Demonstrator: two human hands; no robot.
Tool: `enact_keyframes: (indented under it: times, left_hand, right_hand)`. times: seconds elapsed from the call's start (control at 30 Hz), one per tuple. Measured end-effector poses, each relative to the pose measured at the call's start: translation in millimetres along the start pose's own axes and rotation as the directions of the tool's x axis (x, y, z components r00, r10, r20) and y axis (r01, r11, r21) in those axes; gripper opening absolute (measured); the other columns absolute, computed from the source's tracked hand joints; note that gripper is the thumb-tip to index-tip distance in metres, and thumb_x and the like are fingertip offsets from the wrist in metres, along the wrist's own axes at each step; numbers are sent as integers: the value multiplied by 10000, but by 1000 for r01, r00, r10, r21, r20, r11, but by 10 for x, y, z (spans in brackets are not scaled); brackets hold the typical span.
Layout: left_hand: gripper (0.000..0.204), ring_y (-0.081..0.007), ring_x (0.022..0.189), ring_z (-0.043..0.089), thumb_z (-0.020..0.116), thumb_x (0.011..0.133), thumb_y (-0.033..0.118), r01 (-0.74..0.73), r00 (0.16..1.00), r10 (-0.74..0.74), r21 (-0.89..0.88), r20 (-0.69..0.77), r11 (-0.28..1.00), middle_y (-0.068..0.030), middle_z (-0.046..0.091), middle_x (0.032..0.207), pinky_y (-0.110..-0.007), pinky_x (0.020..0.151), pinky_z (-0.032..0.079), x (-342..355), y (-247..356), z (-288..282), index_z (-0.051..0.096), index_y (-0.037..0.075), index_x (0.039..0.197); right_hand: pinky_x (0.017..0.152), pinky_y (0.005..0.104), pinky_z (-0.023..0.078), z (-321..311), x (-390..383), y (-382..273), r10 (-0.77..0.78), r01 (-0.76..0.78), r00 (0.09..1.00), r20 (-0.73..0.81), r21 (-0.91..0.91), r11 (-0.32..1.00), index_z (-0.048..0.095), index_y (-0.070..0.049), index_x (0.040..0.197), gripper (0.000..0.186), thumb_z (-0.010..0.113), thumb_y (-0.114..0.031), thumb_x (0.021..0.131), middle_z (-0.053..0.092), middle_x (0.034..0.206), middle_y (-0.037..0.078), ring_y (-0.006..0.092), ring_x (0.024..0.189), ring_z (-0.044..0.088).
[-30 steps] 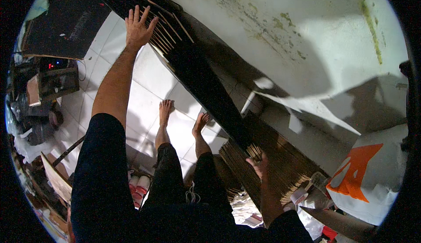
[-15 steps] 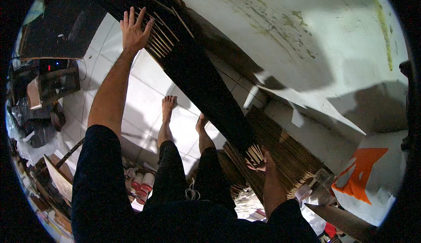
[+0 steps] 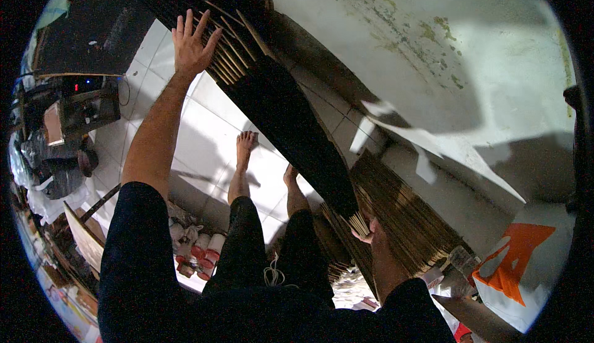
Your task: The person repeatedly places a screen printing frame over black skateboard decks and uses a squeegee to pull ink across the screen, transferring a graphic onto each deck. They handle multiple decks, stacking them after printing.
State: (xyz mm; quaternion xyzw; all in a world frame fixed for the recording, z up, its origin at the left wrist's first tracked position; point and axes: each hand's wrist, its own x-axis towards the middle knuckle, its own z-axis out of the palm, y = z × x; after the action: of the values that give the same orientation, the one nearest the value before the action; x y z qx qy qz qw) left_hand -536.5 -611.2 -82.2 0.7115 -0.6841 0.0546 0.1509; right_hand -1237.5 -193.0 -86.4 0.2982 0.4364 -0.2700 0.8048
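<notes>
A long bundle of black sticks with pale bare ends [image 3: 291, 129] slants from the upper left down to the lower right. My left hand [image 3: 193, 49] lies flat against its upper part with fingers spread, beside a row of pale stick ends [image 3: 229, 64]. At the bundle's lower end, my right hand [image 3: 370, 238] closes around the pale tips; some of its fingers are hidden behind them. The bundle's far upper end runs out of the picture.
Stacked brown ridged strips [image 3: 411, 213] lie at the right, by a stained white wall panel [image 3: 495, 52]. A white bag with an orange mark [image 3: 516, 269] stands at the lower right. Red-and-white cans [image 3: 207, 247] sit on the left, near a dark box [image 3: 86, 117].
The black sticks' lower end and my right hand have shifted slightly downward. My left hand stays spread on the bundle. The whole view has tilted slightly.
</notes>
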Motion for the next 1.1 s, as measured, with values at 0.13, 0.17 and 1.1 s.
enact_keyframes:
  times: [0.13, 0.17, 1.1]
  left_hand:
    - [723, -425, 1576, 127, 423, 1012, 704, 17, 999, -19, 33, 39, 999, -184, 167, 1711, -630, 1259, 86, -41, -73, -11, 345, 318, 1618]
    - [724, -424, 1577, 122, 418, 1011, 708, 20, 999, -23, 52, 45, 998, -180, 160, 1714, -629, 1260, 83, -68, -85, -13, 342, 321, 1619]
    - [576, -582, 1521, 130, 426, 1079, 517, -119, 978, 94, 127, 186, 985, -265, 171, 1687, -800, 1130, 161, 547, -76, 327, 341, 323, 1615]
  right_hand:
    - [1119, 550, 471, -91, 38, -14, -51, 50, 998, -37, -35, 998, 549, 62, 1380, 643, 700, -98, 775, 591, 1369, 302, 440, 1315, 544]
    - [1117, 548, 472, -96, 46, -49, -42, 40, 998, -46, -44, 998, 549, 61, 1379, 639, 697, -100, 778, 592, 1367, 301, 439, 1310, 546]
    - [1044, 508, 510, -1266, -98, 1118, -261, 150, 875, -407, -286, 947, 562, 39, 1350, 528, 619, -148, 860, 621, 1285, 276, 415, 1169, 598]
